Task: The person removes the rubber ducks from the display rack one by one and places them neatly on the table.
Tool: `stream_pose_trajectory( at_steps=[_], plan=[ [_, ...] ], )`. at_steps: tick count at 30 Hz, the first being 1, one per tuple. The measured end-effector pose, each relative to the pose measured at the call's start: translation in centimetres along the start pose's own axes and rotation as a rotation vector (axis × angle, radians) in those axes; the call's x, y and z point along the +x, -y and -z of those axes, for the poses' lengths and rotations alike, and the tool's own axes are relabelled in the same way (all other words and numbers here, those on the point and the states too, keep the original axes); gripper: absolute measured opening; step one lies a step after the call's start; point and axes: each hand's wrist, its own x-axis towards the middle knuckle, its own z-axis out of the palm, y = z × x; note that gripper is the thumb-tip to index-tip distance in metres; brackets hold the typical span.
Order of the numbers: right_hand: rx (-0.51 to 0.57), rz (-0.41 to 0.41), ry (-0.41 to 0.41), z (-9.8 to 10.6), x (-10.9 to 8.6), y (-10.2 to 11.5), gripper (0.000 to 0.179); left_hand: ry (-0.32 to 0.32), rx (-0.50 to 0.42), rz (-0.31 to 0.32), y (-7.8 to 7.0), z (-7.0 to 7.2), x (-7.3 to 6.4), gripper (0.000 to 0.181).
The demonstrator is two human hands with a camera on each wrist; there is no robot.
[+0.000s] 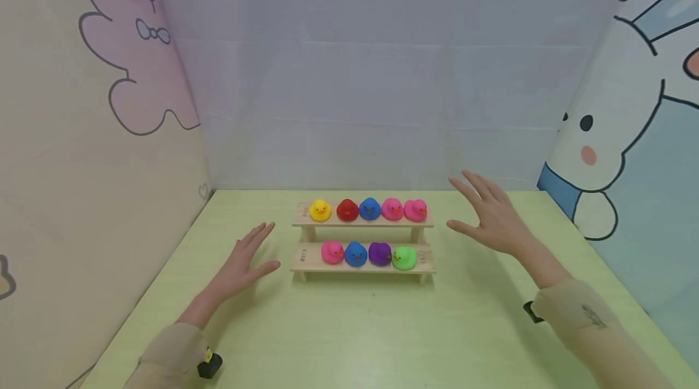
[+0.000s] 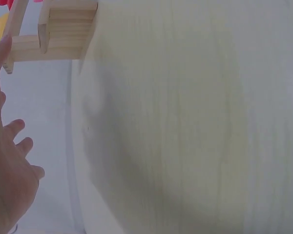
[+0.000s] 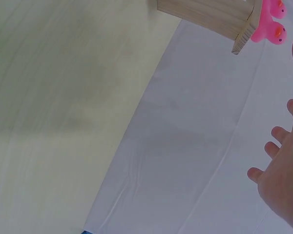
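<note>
Several small rubber ducks sit on a two-step wooden rack [image 1: 363, 265]. Along the upper step are a yellow duck [image 1: 320, 210], a red duck [image 1: 347, 210], a blue duck [image 1: 370, 209] and two pink ducks [image 1: 392, 209]. The lower step bears a pink duck [image 1: 332, 252], a blue duck [image 1: 356, 253], a purple duck [image 1: 380, 253] and a green duck [image 1: 405, 258]. My left hand [image 1: 243, 267] hovers left of the rack, fingers extended, touching nothing. To the rack's right, my right hand [image 1: 494, 219] is raised with its fingers spread, holding nothing.
The rack stands on a pale yellow-green table [image 1: 349, 328], toward its back edge. A plain white curtain [image 1: 349, 73] hangs behind. Side panels carry a pink cartoon bear [image 1: 136, 61] on the left and a white rabbit [image 1: 601, 104] on the right.
</note>
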Motion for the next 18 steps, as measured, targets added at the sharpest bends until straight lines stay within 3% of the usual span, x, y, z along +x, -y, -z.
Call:
stream_pose_trajectory(
  at_steps=[8,18],
  plan=[
    [0.117,0.031,-0.025,-0.8,1.5,1.3,0.085,0.033,-0.158,0.007,-0.5,-1.5,0.2,0.083],
    [0.296,0.077,-0.008,-2.2,2.5,2.1,0.071,0.094,-0.384,0.080,-1.0,-3.0,0.9,0.085]
  ],
)
